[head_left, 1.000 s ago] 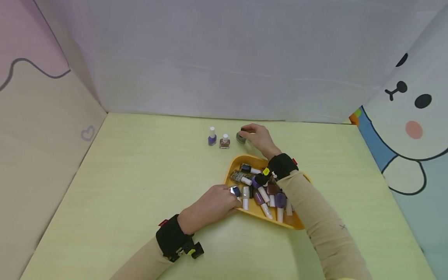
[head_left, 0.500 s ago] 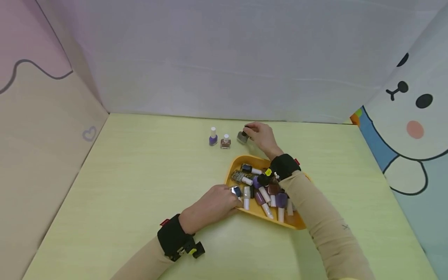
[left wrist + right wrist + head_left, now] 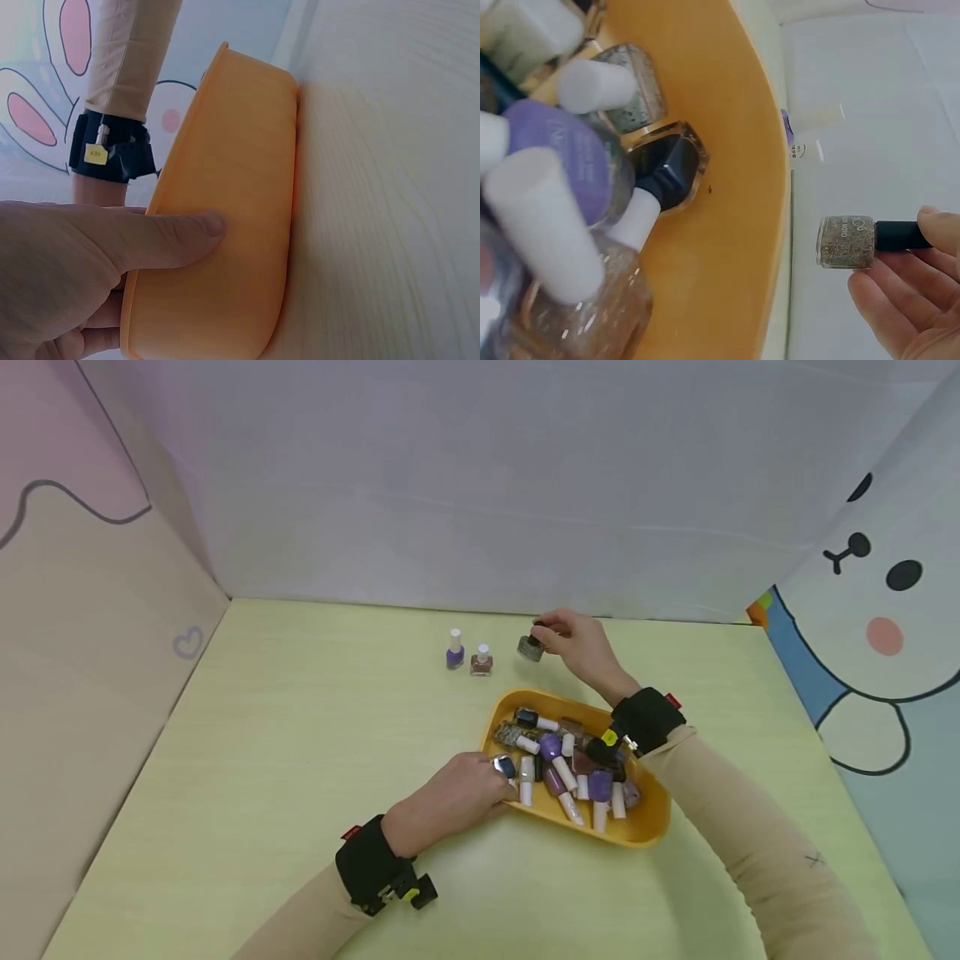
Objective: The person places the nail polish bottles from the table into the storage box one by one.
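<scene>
My left hand (image 3: 457, 802) grips the near-left rim of a yellow tray (image 3: 645, 837), its thumb pressed on the outer wall in the left wrist view. Several nail polish bottles lie jumbled inside, among them a purple one (image 3: 600, 785) with a white cap. Beyond the tray, my right hand (image 3: 581, 647) pinches a glittery nail polish bottle (image 3: 847, 241) by its black cap, tilted in the head view. To its left, a purple nail polish bottle (image 3: 455, 653) and a brownish-pink nail polish bottle (image 3: 482, 663) stand upright on the table, both white-capped.
The pale wooden table (image 3: 300, 718) runs back to a plain whitish wall panel (image 3: 480, 485). A panel with a cartoon face (image 3: 877, 610) borders the right side. A camera band (image 3: 648, 720) on the right wrist hangs close over the tray's right edge.
My right hand has moved right, taking the glittery nail polish bottle away from the two standing ones. The right forearm now covers less of the tray. My left hand keeps its grip.
</scene>
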Demonstrator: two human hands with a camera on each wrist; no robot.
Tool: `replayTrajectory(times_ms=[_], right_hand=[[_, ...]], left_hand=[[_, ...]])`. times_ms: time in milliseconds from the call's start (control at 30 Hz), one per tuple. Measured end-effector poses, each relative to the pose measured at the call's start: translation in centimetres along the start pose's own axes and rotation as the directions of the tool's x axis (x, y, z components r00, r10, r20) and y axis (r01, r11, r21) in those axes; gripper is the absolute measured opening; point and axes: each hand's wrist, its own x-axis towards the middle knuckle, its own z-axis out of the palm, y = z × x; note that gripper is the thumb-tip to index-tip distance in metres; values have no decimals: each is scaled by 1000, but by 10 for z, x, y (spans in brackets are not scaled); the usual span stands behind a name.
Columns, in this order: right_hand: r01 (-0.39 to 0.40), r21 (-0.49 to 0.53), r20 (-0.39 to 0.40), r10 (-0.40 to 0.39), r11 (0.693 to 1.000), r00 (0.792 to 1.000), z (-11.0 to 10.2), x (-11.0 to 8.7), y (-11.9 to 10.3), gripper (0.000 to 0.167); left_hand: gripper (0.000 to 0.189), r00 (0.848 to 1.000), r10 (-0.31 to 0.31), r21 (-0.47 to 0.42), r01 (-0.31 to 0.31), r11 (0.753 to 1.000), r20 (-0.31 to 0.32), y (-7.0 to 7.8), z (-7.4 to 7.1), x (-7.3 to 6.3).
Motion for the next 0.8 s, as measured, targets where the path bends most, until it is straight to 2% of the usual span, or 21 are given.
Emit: replayTrajectory(times_ms=[67,133,300,367,400,600,800], right_hand=[[56,-44,4,-56,997,998,-4,-3,5,45],[104,-79,3,-104,992,995,-7,-16,-2,43],[131,-122,96,-120,984,988,-25,-75,-94,41],[140,-164,132,-119,976,984,-29,-92,-123,38],[148,-196,140,-121,969,983,-30,-98,-130,34],[210,-296,204,-153,932,967,-32,-117,-136,26],[322,-342,283,-230,883,931,-29,-135,-137,26]], left_hand=[[11,1000,5,3,-5,1000,-6,0,0,0],[11,1000,13,17,-12,1000,-13,0,0,-1],[11,1000,18,28,-17,999,-22,-1,0,-1],[12,1000,12,14,-12,1000,-19,-1,0,-2],[12,1000,11,8,-11,1000,-17,-1,0,-2],[12,1000,-6,-30,6,1000,-6,-2,1,-3],[14,1000,-2,-20,2,1000,-15,-1,1,-3]])
